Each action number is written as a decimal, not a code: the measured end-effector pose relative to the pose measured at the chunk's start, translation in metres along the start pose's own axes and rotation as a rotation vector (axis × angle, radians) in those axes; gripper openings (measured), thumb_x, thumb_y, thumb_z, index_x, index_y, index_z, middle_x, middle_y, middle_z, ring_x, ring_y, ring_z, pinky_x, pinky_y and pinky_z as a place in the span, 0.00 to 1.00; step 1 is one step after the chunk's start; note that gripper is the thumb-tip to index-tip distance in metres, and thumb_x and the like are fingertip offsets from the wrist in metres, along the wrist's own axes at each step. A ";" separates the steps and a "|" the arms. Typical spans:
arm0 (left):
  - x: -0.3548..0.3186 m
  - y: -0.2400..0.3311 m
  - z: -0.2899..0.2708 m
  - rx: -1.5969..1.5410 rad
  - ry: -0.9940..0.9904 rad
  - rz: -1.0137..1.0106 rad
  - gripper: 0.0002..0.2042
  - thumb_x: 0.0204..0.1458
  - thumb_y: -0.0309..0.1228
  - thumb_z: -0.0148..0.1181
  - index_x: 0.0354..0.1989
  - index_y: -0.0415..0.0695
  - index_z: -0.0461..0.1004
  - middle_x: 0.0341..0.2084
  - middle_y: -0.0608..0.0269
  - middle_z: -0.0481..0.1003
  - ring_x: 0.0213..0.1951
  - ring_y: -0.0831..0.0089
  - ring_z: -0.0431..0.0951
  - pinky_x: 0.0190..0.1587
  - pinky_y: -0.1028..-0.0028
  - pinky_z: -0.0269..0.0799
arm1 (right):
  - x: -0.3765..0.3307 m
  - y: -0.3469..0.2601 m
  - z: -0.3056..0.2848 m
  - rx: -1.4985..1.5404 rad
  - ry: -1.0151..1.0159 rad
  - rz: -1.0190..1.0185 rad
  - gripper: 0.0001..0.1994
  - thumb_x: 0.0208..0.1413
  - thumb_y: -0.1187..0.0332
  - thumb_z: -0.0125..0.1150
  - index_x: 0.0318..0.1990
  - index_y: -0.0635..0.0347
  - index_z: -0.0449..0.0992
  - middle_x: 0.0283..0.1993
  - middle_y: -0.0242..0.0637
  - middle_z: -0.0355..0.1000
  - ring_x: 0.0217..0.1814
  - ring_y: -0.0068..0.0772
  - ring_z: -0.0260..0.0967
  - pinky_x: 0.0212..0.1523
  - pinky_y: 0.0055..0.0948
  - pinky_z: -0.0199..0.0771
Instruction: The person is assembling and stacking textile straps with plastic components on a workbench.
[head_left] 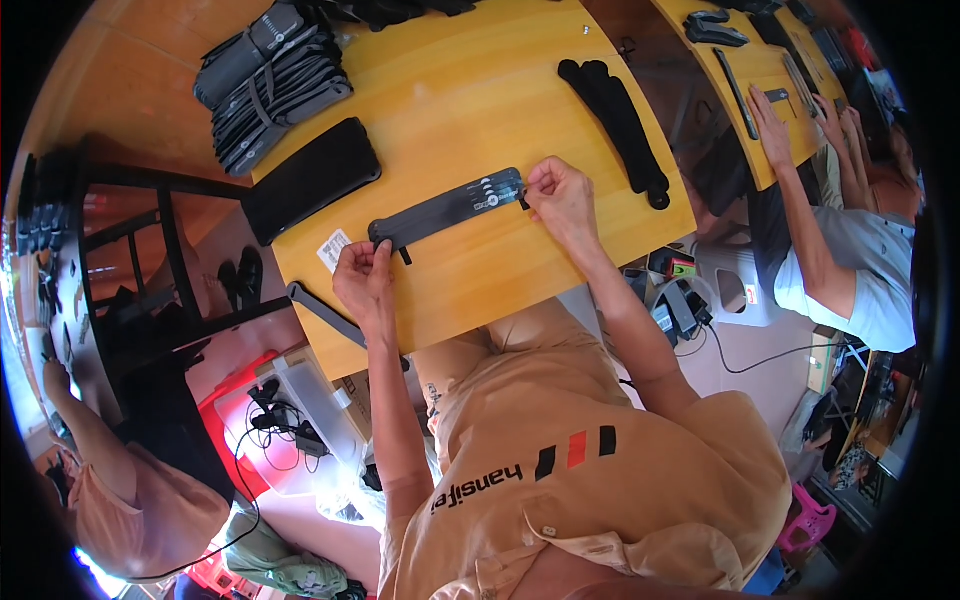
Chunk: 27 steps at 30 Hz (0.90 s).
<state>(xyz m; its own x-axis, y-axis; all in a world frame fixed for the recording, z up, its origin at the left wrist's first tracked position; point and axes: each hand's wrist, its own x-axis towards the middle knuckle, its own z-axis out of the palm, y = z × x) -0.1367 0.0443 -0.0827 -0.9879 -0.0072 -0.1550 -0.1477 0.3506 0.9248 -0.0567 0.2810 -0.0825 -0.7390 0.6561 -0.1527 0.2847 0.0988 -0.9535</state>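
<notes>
A flat black rectangular pad (pixel 311 179) lies at the left of the yellow wooden bench (pixel 480 90). The left hand (pixel 363 277) has its grip pinching the near-left end of a long dark-grey fabric strap (pixel 445 208) lying across the bench; the right hand (pixel 560 197) pinches the far-right end. 1 black padded strip (pixel 615 125) lies further right.

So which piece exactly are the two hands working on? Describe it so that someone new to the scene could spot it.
On the yellow wooden table, look at the near edge, where the left hand and right hand each pinch one end of a long dark grey strap. Unlike the black strap lying farther right, it is flat, grey and carries small white markings near its right end.
</notes>
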 end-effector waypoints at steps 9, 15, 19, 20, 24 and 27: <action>0.000 -0.004 0.002 -0.029 -0.005 -0.004 0.08 0.44 0.27 0.64 0.25 0.37 0.71 0.15 0.69 0.68 0.16 0.84 0.64 0.18 0.84 0.61 | 0.001 0.005 0.001 0.027 0.044 -0.005 0.04 0.39 0.82 0.58 0.24 0.65 0.70 0.17 0.32 0.67 0.16 0.19 0.65 0.15 0.19 0.65; 0.001 -0.005 0.002 0.053 0.035 0.040 0.08 0.44 0.27 0.64 0.25 0.37 0.71 0.14 0.67 0.69 0.16 0.83 0.65 0.19 0.81 0.62 | 0.001 0.003 0.002 0.033 0.036 0.006 0.04 0.38 0.82 0.58 0.23 0.66 0.70 0.17 0.31 0.66 0.16 0.19 0.64 0.16 0.20 0.66; 0.001 -0.001 0.002 0.121 0.054 0.039 0.08 0.44 0.27 0.64 0.24 0.37 0.71 0.14 0.67 0.69 0.16 0.82 0.65 0.19 0.80 0.62 | 0.002 0.006 0.002 0.042 0.033 -0.012 0.04 0.38 0.82 0.57 0.23 0.66 0.70 0.16 0.32 0.66 0.16 0.19 0.64 0.16 0.20 0.65; 0.001 -0.002 0.002 0.124 0.053 0.040 0.08 0.44 0.27 0.64 0.24 0.37 0.71 0.13 0.67 0.69 0.15 0.82 0.65 0.19 0.80 0.62 | 0.002 0.006 0.002 0.021 0.015 -0.010 0.04 0.39 0.82 0.57 0.24 0.65 0.70 0.18 0.30 0.66 0.17 0.17 0.63 0.15 0.18 0.66; 0.001 -0.002 0.001 0.078 0.032 0.039 0.08 0.44 0.27 0.63 0.24 0.36 0.71 0.13 0.67 0.68 0.14 0.82 0.64 0.18 0.80 0.60 | 0.001 0.001 0.002 0.015 0.029 -0.006 0.04 0.38 0.81 0.57 0.22 0.66 0.69 0.16 0.32 0.66 0.16 0.19 0.64 0.15 0.21 0.64; -0.001 0.003 0.003 0.096 0.030 0.037 0.08 0.45 0.27 0.63 0.24 0.36 0.71 0.13 0.66 0.68 0.14 0.82 0.64 0.17 0.81 0.59 | 0.001 0.001 0.001 0.030 0.027 0.005 0.03 0.38 0.81 0.57 0.22 0.66 0.69 0.15 0.32 0.66 0.15 0.19 0.64 0.15 0.20 0.64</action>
<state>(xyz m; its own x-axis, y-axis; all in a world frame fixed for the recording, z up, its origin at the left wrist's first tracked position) -0.1357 0.0480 -0.0804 -0.9937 -0.0200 -0.1099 -0.1075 0.4396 0.8918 -0.0579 0.2809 -0.0837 -0.7207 0.6767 -0.1508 0.2699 0.0735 -0.9601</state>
